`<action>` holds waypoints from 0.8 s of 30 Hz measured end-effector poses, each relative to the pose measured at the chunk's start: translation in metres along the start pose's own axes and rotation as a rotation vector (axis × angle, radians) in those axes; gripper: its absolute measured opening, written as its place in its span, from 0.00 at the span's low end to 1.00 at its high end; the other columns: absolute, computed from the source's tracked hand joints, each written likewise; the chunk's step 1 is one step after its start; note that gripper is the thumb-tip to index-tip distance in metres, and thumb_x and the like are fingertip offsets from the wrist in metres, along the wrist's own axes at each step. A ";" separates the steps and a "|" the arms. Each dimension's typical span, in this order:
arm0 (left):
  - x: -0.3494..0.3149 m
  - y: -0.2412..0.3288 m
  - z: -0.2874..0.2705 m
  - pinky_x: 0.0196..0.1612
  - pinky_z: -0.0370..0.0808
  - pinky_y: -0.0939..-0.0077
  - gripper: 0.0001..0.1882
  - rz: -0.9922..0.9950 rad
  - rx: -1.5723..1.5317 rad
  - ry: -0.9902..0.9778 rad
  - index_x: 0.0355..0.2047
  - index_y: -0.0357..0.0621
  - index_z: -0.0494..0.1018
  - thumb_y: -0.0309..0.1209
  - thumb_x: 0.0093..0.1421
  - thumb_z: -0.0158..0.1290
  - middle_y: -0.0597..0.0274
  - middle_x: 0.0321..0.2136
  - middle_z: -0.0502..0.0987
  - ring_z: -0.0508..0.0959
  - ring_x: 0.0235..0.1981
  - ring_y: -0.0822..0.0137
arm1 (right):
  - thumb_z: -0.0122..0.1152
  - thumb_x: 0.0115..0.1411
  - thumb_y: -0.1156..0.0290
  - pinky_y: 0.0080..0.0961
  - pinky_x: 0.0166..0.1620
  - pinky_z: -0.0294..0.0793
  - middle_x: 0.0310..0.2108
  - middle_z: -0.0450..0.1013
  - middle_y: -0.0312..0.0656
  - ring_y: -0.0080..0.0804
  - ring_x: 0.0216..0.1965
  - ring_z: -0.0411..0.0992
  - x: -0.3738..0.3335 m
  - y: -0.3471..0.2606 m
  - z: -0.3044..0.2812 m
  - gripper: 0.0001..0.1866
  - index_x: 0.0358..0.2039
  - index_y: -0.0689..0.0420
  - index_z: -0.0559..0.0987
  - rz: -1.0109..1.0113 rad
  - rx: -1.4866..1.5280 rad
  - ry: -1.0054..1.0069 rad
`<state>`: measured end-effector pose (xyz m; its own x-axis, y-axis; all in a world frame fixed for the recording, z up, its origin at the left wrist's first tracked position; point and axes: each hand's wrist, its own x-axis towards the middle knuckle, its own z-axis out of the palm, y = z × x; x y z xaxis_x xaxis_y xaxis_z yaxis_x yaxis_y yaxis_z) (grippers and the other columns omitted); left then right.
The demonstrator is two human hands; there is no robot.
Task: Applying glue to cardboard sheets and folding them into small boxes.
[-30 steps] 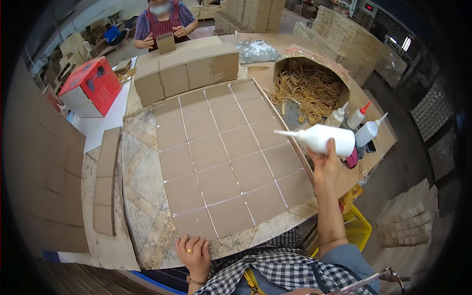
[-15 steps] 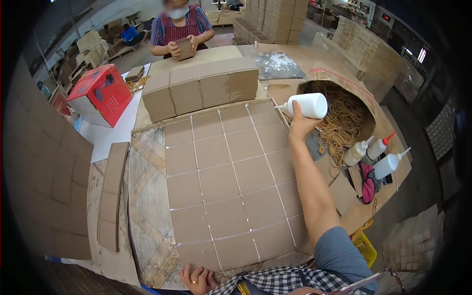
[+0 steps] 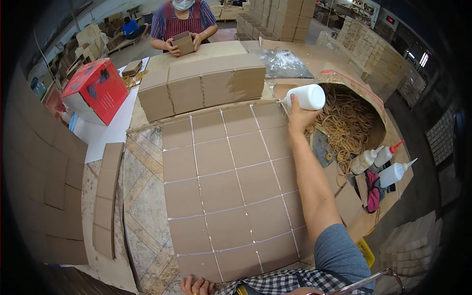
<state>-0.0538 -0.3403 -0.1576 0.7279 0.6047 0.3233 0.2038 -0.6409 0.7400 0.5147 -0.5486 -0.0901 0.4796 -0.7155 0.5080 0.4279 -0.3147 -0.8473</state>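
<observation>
My right hand [image 3: 302, 118] is wrapped round a white squeeze bottle [image 3: 309, 97], tipped with its thin nozzle pointing left, near the far right corner of a brown cardboard sheet [image 3: 219, 162]. Creases divide the sheet into squares, and three long white lines that look like glue run from its far edge to its near edge, thinning to dots in places. At the near left corner, my left hand [image 3: 197, 286] rests bent, slightly parted fingers against the sheet's edge. Its palm is out of sight.
A long cardboard stack [image 3: 201, 91] stands beyond the sheet, with a co-worker's hands holding a small box [image 3: 182, 44] behind it. Right lie a sack of rubber bands [image 3: 346, 118], more squeeze bottles [image 3: 392, 174] and a pink-grey cloth [image 3: 373, 194]. A red box [image 3: 96, 91] sits left.
The view has shifted slightly. My right hand still holds the bottle near the far right corner, and my left hand stays at the near edge. The co-worker's box has turned, showing its open top.
</observation>
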 end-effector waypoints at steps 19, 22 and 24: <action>0.017 -0.001 -0.013 0.54 0.57 0.38 0.06 0.463 0.269 -0.075 0.24 0.42 0.73 0.29 0.46 0.56 0.56 0.29 0.74 0.68 0.48 0.47 | 0.76 0.40 0.63 0.38 0.53 0.65 0.48 0.67 0.55 0.47 0.49 0.67 -0.023 -0.072 -0.122 0.46 0.54 0.64 0.58 0.048 -0.105 -0.046; 0.016 0.012 -0.014 0.54 0.57 0.39 0.06 0.407 0.273 -0.060 0.24 0.41 0.72 0.29 0.46 0.56 0.54 0.29 0.73 0.68 0.48 0.47 | 0.76 0.40 0.64 0.37 0.53 0.65 0.48 0.66 0.54 0.45 0.49 0.67 -0.031 -0.088 -0.142 0.45 0.54 0.64 0.58 -0.008 -0.120 -0.059; 0.016 0.017 -0.013 0.54 0.57 0.39 0.05 0.381 0.259 -0.055 0.24 0.40 0.72 0.28 0.46 0.55 0.53 0.29 0.73 0.67 0.48 0.47 | 0.75 0.41 0.65 0.35 0.53 0.65 0.48 0.66 0.53 0.43 0.49 0.67 -0.034 -0.089 -0.157 0.44 0.54 0.64 0.58 -0.013 -0.113 -0.065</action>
<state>-0.0471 -0.3349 -0.1320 0.8151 0.2816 0.5064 0.0670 -0.9139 0.4004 0.3398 -0.5941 -0.0560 0.5251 -0.6700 0.5248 0.3467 -0.3947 -0.8509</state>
